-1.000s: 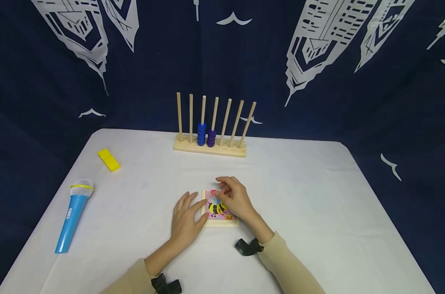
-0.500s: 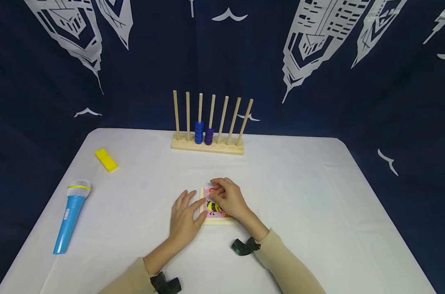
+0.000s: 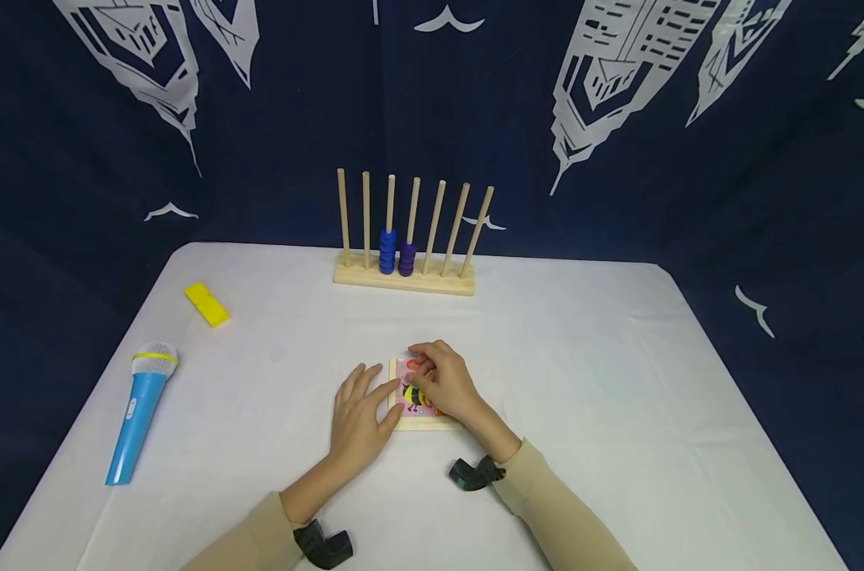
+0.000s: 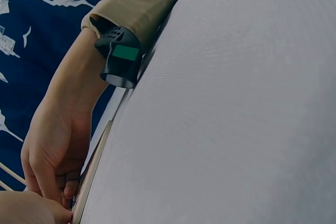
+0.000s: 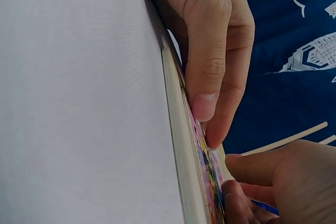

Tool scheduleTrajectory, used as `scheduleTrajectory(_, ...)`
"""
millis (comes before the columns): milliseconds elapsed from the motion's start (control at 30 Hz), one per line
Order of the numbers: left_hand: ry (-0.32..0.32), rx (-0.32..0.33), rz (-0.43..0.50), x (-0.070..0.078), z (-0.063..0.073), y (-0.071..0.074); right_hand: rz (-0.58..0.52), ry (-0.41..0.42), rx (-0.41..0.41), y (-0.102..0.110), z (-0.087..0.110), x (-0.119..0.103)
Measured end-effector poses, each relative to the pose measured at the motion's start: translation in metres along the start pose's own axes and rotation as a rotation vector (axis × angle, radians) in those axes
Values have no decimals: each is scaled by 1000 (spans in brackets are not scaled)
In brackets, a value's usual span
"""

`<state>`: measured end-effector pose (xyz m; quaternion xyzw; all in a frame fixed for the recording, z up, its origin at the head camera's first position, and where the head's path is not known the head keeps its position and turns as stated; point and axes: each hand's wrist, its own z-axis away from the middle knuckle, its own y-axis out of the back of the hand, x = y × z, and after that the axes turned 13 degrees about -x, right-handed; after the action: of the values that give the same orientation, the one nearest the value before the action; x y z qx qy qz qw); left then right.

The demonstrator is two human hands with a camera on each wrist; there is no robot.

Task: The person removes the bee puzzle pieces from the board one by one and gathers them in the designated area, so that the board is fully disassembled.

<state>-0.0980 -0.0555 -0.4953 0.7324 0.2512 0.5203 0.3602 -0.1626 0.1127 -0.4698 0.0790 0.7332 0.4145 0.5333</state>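
Note:
A small square picture puzzle (image 3: pixel 415 400) with a bee on pink lies in a pale wooden frame (image 3: pixel 426 425) at the table's middle. My left hand (image 3: pixel 358 420) is spread at its left side, thumb and index finger touching the edge. Over the right half of the picture my right hand (image 3: pixel 449 385) has bent fingers, their tips close on the surface. That hand hides the puzzle's right part, and I cannot tell whether it pinches a piece. In the right wrist view, the left thumb (image 5: pixel 205 107) rests along the picture (image 5: pixel 210 177), and the right hand (image 5: pixel 294 182) is just below.
Behind the puzzle stands a wooden peg rack (image 3: pixel 403 282) with blue and purple rings on two pegs. A blue toy microphone (image 3: pixel 141 412) lies at the left, below a yellow block (image 3: pixel 207 304). A dark printed cloth (image 3: pixel 296 143) hangs behind the white table (image 3: pixel 582 357).
My right hand has shifted slightly left over the picture and now covers more of the bee. The left hand stays at the edge. The head view has moved a little.

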Motion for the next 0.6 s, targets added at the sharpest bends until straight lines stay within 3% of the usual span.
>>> scheduleTrajectory(267,4,-8,2,2,0,1,28,-28,0,-1,-1,-1)
scheduleTrajectory(600,5,-6,-3,1,-1,1,145,-28,8,-3,-3,-3)
